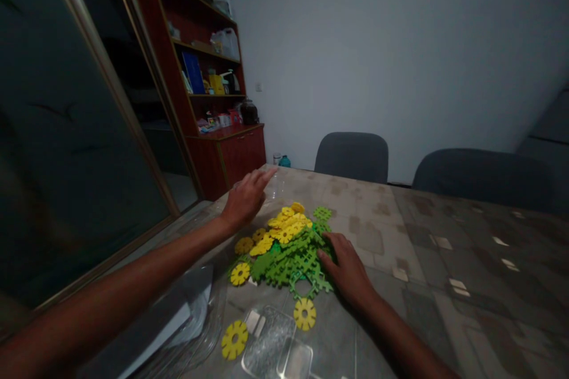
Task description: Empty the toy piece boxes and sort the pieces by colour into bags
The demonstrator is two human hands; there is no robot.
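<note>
My left hand (247,196) reaches over the far left side of the pile, fingers stretched out and holding nothing. Close to its fingertips is something clear and plastic-looking (276,188), hard to make out. Yellow notched plastic discs (288,226), like flower-shaped building pieces, lie heaped below that hand. Against them on the near side lie many green notched pieces (284,260). My right hand (349,263) rests at the pile's right edge, thumb and fingers apart, touching the green pieces. Single yellow discs lie nearer me, one at the front (235,340) and another beside the pile (304,314).
The patterned table (373,231) stretches right. A clear plastic tray (208,320) with papers lies under my left forearm. Two grey chairs (351,157) stand at the far edge. A red-brown shelf cabinet (240,154) and a glass sliding door (66,130) are at left.
</note>
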